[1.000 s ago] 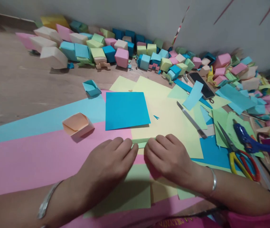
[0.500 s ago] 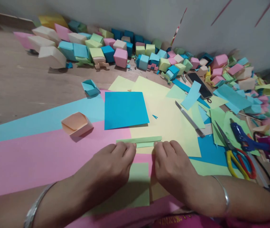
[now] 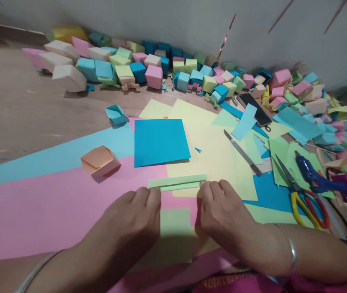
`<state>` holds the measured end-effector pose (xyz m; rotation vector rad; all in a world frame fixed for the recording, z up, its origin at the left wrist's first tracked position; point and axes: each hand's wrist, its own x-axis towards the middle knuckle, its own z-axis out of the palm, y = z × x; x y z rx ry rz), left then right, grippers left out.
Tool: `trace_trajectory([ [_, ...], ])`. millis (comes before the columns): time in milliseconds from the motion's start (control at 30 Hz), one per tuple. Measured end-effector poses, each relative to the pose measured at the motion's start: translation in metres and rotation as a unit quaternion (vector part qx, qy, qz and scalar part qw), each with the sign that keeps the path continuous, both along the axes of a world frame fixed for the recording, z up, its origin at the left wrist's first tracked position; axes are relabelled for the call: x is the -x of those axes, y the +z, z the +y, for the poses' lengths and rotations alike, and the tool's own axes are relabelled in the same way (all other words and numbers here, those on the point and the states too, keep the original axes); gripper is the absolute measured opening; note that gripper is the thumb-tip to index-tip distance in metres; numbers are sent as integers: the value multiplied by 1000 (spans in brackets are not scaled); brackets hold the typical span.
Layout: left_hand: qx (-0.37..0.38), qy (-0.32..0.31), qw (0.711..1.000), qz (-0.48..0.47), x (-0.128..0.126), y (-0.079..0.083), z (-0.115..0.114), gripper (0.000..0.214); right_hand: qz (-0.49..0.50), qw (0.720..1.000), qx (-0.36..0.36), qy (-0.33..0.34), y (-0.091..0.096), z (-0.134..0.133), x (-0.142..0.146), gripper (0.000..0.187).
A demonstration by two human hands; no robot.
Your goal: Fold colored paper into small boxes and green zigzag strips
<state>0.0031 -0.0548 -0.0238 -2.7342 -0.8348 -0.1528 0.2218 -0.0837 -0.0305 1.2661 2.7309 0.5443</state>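
A narrow folded strip of light green paper (image 3: 177, 181) lies crosswise in front of me, with a lengthwise fold line showing. My left hand (image 3: 136, 213) is closed, its fingers curled at the strip's left end. At the right end, my right hand (image 3: 222, 207) is closed too, thumb and fingertips pinching the paper's edge. Below the strip lies a flat light green sheet (image 3: 176, 234), partly covered by my left hand. Just beyond the strip is a blue paper sheet (image 3: 161, 142). Left of it sit an open peach paper box (image 3: 100, 160) and a small blue paper piece (image 3: 116, 115).
Scissors (image 3: 301, 199), a blue glue gun (image 3: 313, 175) and a craft knife (image 3: 243, 152) lie to the right. A phone (image 3: 254, 109) rests farther back. Many folded paper blocks (image 3: 154, 77) line the wall. Pink paper (image 3: 54, 211) spreads under the left side.
My left hand has slid left along the strip to its left end, uncovering more of the paper. My right hand stays at the right end.
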Motion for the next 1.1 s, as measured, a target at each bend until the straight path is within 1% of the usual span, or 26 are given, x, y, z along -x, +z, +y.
trace_trajectory([
  [167,8,-12,998,-64,5,-3,11,23,15,1000,2,5,5,7,-3,19],
  [333,44,-41,998,-27,3,-3,24,23,34,999,14,7,9,13,-4,20],
  [467,60,-56,996,-39,1,-3,25,20,46,999,1,17,10,15,-3,21],
  [667,56,-50,996,-45,-1,-5,22,20,31,999,4,9,9,15,-5,19],
  [900,73,-59,993,-72,-3,-7,28,20,2,999,7,37,9,16,-5,20],
  [1000,86,-48,991,-93,-4,-9,32,23,13,1000,4,28,9,21,-5,21],
  [1100,99,-35,989,-102,-5,-9,35,25,31,999,6,0,11,27,-6,18],
])
